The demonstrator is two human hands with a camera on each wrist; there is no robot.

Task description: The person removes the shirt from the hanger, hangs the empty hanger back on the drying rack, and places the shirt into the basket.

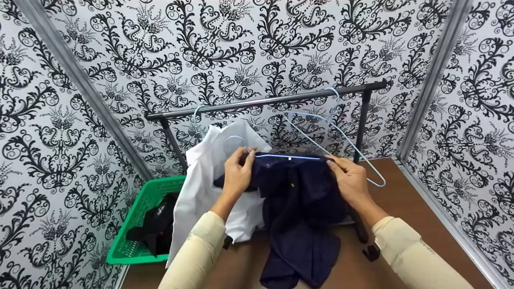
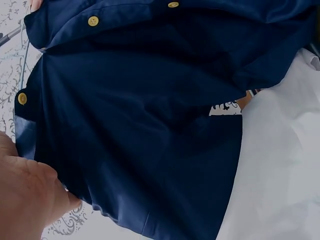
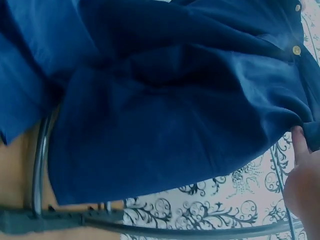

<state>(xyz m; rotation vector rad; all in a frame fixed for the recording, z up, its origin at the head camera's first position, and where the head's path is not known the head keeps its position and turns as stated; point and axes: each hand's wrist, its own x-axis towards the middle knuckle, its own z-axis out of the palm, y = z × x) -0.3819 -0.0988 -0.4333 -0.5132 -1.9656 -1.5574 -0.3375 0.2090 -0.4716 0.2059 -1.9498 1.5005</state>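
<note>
A dark navy shirt (image 1: 301, 200) with yellow buttons hangs between both hands in the head view. Along its top edge runs the pale blue bar of a hanger (image 1: 289, 156), whose hook shows behind the left hand. My left hand (image 1: 239, 170) pinches the shirt at its upper left corner, thumb uppermost. At the upper right corner my right hand (image 1: 350, 176) grips the cloth between thumb and fingers. The left wrist view shows the shirt's (image 2: 135, 120) button front and the left hand (image 2: 30, 187) at its edge. In the right wrist view, fingers (image 3: 300, 142) press into the navy cloth.
A white shirt (image 1: 200, 192) hangs on the left of the metal clothes rack (image 1: 257, 102), just behind the navy one. A bare pale blue hanger (image 1: 355, 146) hangs on the right. At the left, a green basket (image 1: 132, 216) holds black items, near the brown table (image 1: 393, 188).
</note>
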